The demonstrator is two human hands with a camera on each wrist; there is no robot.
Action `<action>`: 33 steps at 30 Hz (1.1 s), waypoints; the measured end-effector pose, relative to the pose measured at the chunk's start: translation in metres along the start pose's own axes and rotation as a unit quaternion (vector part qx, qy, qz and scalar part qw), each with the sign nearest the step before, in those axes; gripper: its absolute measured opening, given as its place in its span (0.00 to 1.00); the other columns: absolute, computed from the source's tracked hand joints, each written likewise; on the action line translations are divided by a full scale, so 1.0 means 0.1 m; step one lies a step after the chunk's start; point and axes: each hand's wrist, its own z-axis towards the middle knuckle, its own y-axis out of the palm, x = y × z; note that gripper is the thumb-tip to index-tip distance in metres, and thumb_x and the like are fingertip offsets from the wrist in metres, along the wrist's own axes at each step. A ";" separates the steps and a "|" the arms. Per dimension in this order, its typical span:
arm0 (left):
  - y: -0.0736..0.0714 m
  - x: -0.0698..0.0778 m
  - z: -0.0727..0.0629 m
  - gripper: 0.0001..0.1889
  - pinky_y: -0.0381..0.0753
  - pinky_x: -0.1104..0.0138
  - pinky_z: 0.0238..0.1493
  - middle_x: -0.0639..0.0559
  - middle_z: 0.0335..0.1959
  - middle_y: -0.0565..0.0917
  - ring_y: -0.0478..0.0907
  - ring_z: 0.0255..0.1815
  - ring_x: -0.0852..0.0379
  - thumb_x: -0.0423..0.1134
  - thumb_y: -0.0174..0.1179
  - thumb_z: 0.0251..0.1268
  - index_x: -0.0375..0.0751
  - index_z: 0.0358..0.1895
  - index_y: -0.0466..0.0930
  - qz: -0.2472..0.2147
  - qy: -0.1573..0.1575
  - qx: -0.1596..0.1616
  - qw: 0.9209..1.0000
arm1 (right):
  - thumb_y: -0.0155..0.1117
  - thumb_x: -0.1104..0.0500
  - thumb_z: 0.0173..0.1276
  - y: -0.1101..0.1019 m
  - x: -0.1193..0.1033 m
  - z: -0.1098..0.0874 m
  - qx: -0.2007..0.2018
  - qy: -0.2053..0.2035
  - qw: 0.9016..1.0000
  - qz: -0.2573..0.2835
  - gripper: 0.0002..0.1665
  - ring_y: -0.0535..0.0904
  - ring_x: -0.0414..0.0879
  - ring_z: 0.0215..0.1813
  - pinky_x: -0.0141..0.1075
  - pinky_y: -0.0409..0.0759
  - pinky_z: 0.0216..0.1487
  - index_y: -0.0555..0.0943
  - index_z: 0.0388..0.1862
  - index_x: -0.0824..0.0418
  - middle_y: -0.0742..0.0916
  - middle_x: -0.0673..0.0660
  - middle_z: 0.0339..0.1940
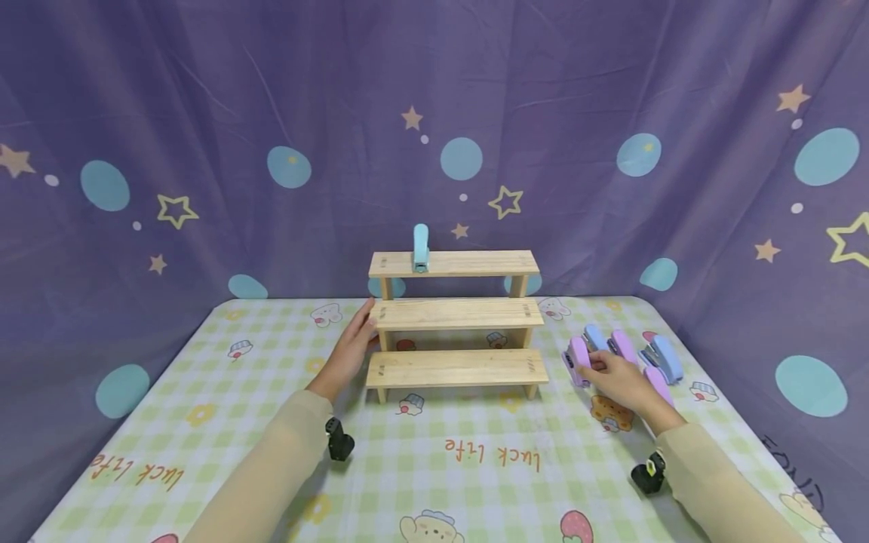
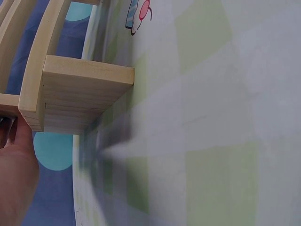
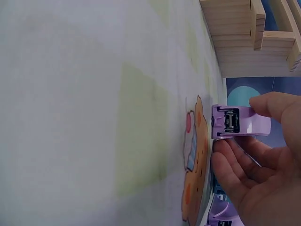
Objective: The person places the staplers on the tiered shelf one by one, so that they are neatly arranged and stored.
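A three-tier wooden shelf (image 1: 458,367) stands in the middle of the table. My left hand (image 1: 351,348) touches the left end of its middle board; in the left wrist view that hand (image 2: 16,174) is partly cut off and some fingertips are hidden. On the top board, left of centre, stands a turquoise stapler (image 1: 421,249). To the right of the shelf, my right hand (image 1: 619,379) pinches a purple stapler (image 1: 578,362) between thumb and fingers. The right wrist view shows this purple stapler (image 3: 244,121) with its front end close to the tablecloth; whether they touch, I cannot tell.
Beyond my right hand are two blue staplers, one nearer the shelf (image 1: 594,336) and one farther right (image 1: 665,360), and two more purple staplers, one behind (image 1: 622,345) and one nearer (image 1: 658,384). A purple curtain (image 1: 339,188) hangs behind the checked tablecloth (image 1: 258,407).
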 end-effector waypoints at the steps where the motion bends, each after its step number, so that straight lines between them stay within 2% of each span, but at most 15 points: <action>1: 0.00 0.00 0.00 0.30 0.61 0.53 0.76 0.48 0.82 0.47 0.55 0.78 0.46 0.49 0.37 0.85 0.54 0.83 0.41 0.000 0.000 0.000 1.000 | 0.61 0.45 0.75 0.00 0.00 0.00 0.000 0.001 1.000 -0.001 0.34 0.80 0.63 0.54 0.55 0.81 0.55 0.75 0.60 0.75 0.85 0.69 0.51; 9: 0.00 0.01 -0.01 0.30 0.60 0.53 0.76 0.48 0.82 0.47 0.56 0.77 0.44 0.51 0.36 0.85 0.58 0.83 0.41 0.009 -0.008 0.001 1.000 | 0.60 0.42 0.75 0.01 0.01 0.00 0.001 0.008 1.000 -0.004 0.33 0.81 0.60 0.52 0.53 0.82 0.51 0.77 0.58 0.72 0.85 0.65 0.49; 14: 0.00 0.02 -0.02 0.30 0.59 0.52 0.77 0.46 0.82 0.47 0.56 0.77 0.42 0.49 0.35 0.85 0.57 0.83 0.41 0.001 -0.011 -0.001 1.000 | 0.61 0.43 0.74 0.00 0.00 0.00 0.005 0.003 1.000 -0.008 0.30 0.82 0.58 0.49 0.51 0.82 0.48 0.78 0.55 0.71 0.86 0.64 0.46; 17: 0.01 0.12 -0.06 0.30 0.57 0.52 0.77 0.46 0.82 0.45 0.54 0.78 0.42 0.47 0.35 0.85 0.54 0.83 0.39 -0.005 -0.020 -0.011 1.000 | 0.61 0.43 0.75 -0.01 -0.01 -0.01 0.005 0.000 1.000 -0.010 0.30 0.82 0.58 0.48 0.51 0.83 0.47 0.78 0.54 0.71 0.86 0.63 0.45; 20: 0.01 0.13 -0.06 0.30 0.58 0.52 0.77 0.47 0.82 0.45 0.55 0.78 0.43 0.48 0.36 0.85 0.56 0.83 0.40 0.003 -0.021 -0.010 1.000 | 0.61 0.43 0.75 -0.01 -0.01 0.00 0.007 -0.001 1.000 -0.012 0.30 0.82 0.57 0.48 0.51 0.83 0.46 0.78 0.54 0.71 0.86 0.63 0.45; 22: 0.01 0.11 -0.06 0.30 0.59 0.52 0.76 0.47 0.82 0.47 0.56 0.77 0.43 0.49 0.36 0.85 0.56 0.83 0.41 0.010 -0.016 -0.004 1.000 | 0.61 0.43 0.75 -0.01 -0.02 0.00 0.008 -0.002 1.000 -0.013 0.30 0.82 0.58 0.48 0.51 0.83 0.46 0.78 0.53 0.71 0.86 0.63 0.45; 24: 0.00 0.02 -0.02 0.30 0.60 0.53 0.76 0.48 0.82 0.48 0.58 0.77 0.44 0.50 0.36 0.85 0.58 0.83 0.42 0.013 -0.011 0.004 1.000 | 0.61 0.44 0.75 0.00 -0.01 0.00 0.010 -0.004 1.000 -0.013 0.29 0.82 0.57 0.48 0.51 0.83 0.46 0.78 0.53 0.71 0.86 0.63 0.44; 33: 0.00 0.02 -0.02 0.30 0.59 0.52 0.76 0.46 0.82 0.48 0.56 0.77 0.43 0.50 0.36 0.85 0.56 0.83 0.41 0.011 -0.004 0.001 1.000 | 0.62 0.45 0.74 -0.01 -0.03 -0.01 0.024 -0.013 1.000 -0.009 0.28 0.82 0.58 0.48 0.51 0.83 0.48 0.79 0.52 0.70 0.86 0.63 0.44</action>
